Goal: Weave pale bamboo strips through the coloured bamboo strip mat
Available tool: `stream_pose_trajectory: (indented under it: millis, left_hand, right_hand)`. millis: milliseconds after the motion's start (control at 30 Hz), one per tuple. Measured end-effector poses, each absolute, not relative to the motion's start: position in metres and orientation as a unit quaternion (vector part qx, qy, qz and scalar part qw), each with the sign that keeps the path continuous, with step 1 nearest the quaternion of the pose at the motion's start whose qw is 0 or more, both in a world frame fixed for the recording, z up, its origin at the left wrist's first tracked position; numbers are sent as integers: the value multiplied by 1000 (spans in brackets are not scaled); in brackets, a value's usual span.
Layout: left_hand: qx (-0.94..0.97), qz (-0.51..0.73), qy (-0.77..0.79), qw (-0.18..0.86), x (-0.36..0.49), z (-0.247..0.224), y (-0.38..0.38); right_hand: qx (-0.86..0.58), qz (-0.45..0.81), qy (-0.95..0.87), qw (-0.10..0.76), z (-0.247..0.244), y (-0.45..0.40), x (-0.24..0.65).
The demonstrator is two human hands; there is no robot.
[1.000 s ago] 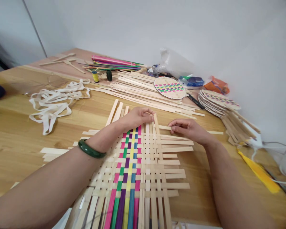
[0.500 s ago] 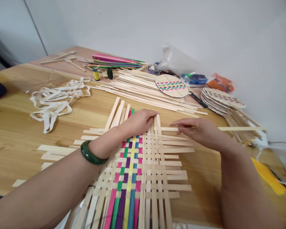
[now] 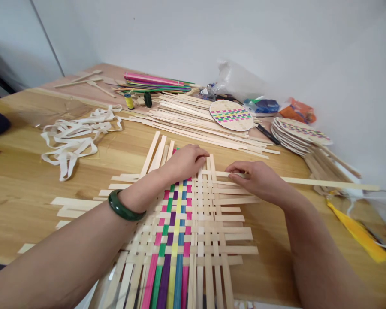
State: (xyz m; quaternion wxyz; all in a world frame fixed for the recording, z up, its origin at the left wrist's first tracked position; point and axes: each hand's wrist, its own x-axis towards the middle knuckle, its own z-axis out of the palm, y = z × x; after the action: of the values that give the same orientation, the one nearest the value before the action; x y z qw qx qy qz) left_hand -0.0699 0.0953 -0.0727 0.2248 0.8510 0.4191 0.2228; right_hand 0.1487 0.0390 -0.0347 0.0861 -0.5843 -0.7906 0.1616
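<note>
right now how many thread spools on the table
2: a yellow spool and, right of it, a dark green spool, both near the white ribbon; the plastic bag may hide others.

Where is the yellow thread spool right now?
In the head view, the yellow thread spool stands upright toward the back left of the table, just left of the dark green spool.

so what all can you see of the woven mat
The woven mat is flat, loosely latticed and wood-like: mostly pale strips, with pink, green, purple, yellow and blue ones running lengthwise near the middle. Its ends stick out unevenly. The left hand covers part of its far end; the right hand grips a pale strip there.
</note>
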Motion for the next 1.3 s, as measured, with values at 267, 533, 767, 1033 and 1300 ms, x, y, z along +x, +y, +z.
stream_pose_trajectory:
  millis: [267,533,767,1033,1300]
  left_hand:
    - [736,310,427,424,-71,-73,98]
    - [713,348,411,448,-72,-70,97]
    - [731,385,375,421,-74,-68,99]
    - [740,381,342,437,-77,-71,101]
    - [813,346,304,357,-82,-73,105]
  right_hand:
    - [-584,117,-796,103,-28,35,151]
    - [-584,8,-803,118,-26,30,149]
    - [-554,-23,-822,125,-25,25,145]
    - [-552,142,-808,148,-36,41,151]
    - [-546,295,-765,173,-51,50,151]
